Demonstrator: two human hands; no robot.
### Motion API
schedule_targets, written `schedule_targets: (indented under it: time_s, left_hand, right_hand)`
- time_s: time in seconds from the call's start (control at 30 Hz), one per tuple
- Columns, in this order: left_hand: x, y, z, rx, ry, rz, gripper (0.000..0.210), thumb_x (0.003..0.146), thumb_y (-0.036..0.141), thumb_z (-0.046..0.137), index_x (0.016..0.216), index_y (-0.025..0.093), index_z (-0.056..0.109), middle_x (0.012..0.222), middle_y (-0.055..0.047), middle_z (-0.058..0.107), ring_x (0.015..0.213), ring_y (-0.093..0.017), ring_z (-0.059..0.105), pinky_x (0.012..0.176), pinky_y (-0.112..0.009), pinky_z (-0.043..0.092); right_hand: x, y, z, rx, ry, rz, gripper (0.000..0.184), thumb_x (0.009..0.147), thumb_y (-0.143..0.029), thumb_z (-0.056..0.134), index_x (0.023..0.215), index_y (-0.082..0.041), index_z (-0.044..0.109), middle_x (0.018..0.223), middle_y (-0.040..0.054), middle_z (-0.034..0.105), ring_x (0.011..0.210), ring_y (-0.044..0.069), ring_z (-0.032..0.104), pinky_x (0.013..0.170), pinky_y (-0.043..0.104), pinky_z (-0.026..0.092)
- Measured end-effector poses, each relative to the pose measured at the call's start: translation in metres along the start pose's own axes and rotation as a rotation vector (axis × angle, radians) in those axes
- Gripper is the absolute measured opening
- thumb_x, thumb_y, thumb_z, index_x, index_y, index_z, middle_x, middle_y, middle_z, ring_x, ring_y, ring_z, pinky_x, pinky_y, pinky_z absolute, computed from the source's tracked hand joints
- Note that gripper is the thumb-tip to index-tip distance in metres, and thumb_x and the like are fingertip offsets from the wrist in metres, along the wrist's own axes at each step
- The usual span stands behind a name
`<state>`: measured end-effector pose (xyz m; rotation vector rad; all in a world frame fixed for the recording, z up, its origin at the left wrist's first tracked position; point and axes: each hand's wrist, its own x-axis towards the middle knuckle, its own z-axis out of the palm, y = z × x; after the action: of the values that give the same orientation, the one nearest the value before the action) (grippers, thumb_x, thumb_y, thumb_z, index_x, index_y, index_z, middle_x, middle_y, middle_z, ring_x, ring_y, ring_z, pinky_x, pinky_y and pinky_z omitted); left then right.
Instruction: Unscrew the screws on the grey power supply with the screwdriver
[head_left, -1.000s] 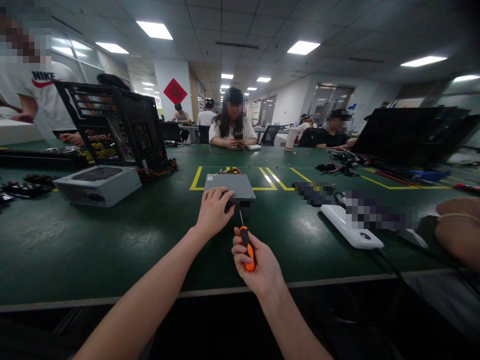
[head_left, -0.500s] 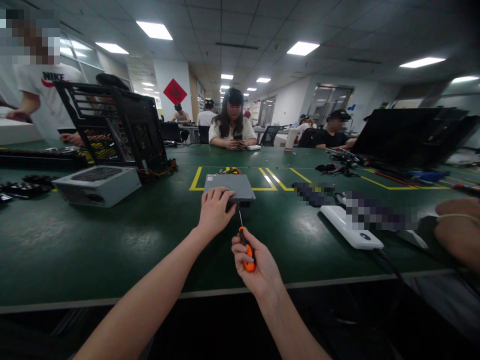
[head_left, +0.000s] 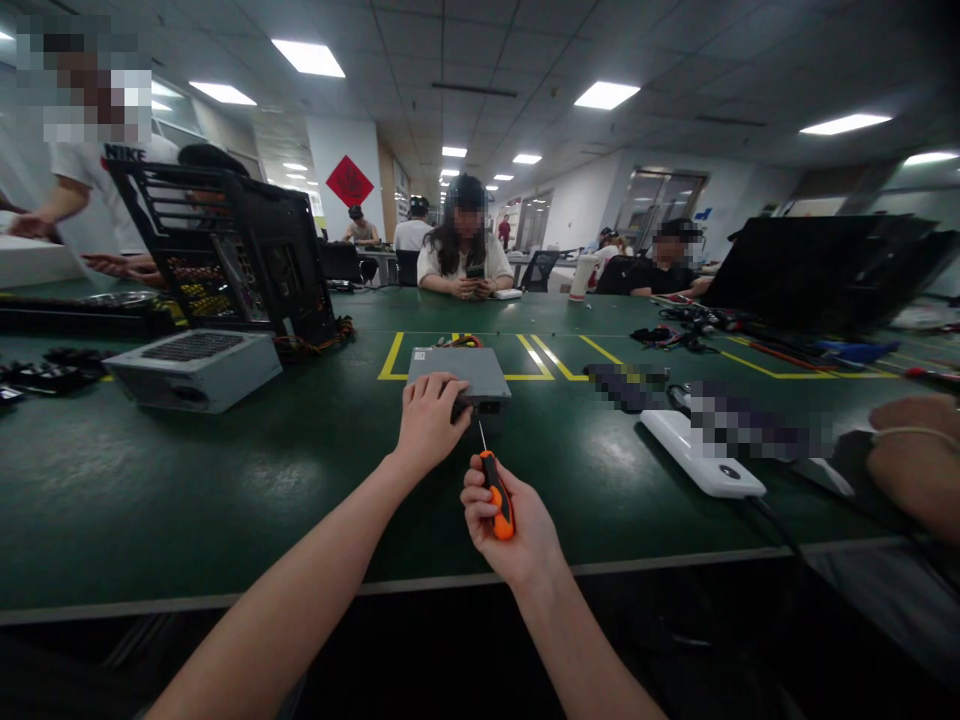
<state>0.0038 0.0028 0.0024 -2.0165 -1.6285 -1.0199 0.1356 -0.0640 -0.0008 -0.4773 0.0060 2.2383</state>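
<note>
A small grey computer power supply (head_left: 480,372) lies on the green table in front of me, with coloured cables at its far side. My left hand (head_left: 431,425) grips its near left part, fingers over the top and thumb at the front face. In my right hand (head_left: 517,515) is a screwdriver (head_left: 500,505) with an orange and black handle, fingers wrapped round it. Its thin shaft points up and away toward the front face of the power supply. Whether the tip touches a screw I cannot make out.
To the left stand a larger grey power supply (head_left: 196,370) and an open black computer case (head_left: 232,255). On the right are a white power bank-like device (head_left: 697,455) with a cable, a dark monitor (head_left: 810,265) and another person's hand (head_left: 919,455). Across the table a person (head_left: 465,250) holds a phone.
The screwdriver handle has turned in my right hand, and its end has shifted slightly right. My left hand and the power supply stay in place. The person at the far left has moved.
</note>
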Motion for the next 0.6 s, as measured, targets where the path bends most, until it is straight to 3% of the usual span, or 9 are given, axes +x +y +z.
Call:
schedule_targets:
  time_s: [0.17,0.4,0.6]
  left_hand:
    - [-0.0001,-0.0001,-0.0002,-0.003,-0.001,-0.001,0.029,0.078,0.028,0.055,0.107,0.023,0.055,0.112,-0.007,0.053,0.104,-0.025,0.044,0.089,-0.039,0.032]
    - [-0.0002,0.0005,-0.0008,-0.006,-0.007,-0.007,0.029,0.078,0.027,0.055,0.107,0.023,0.055,0.112,-0.007,0.053,0.105,-0.025,0.044,0.089,-0.039,0.031]
    - [-0.0002,0.0002,-0.0005,-0.009,0.001,-0.010,0.030,0.077,0.028,0.056,0.107,0.023,0.054,0.111,-0.006,0.052,0.104,-0.024,0.044,0.089,-0.039,0.032]
  right_hand:
    - [0.0008,0.0002,0.0017,0.042,0.022,0.001,0.020,0.090,-0.027,0.039,0.081,-0.011,0.048,0.066,-0.0006,0.046,0.042,-0.001,0.036,0.031,0.005,0.027]
    - [-0.0001,0.0006,0.0025,-0.009,-0.013,0.010,0.026,0.092,-0.028,0.032,0.090,-0.010,0.051,0.062,-0.0025,0.043,0.041,0.001,0.036,0.032,0.007,0.031]
    - [0.0023,0.0028,0.0022,0.008,0.020,-0.044,0.019,0.090,-0.024,0.039,0.078,-0.011,0.048,0.064,-0.0020,0.045,0.040,-0.001,0.033,0.031,0.006,0.027]
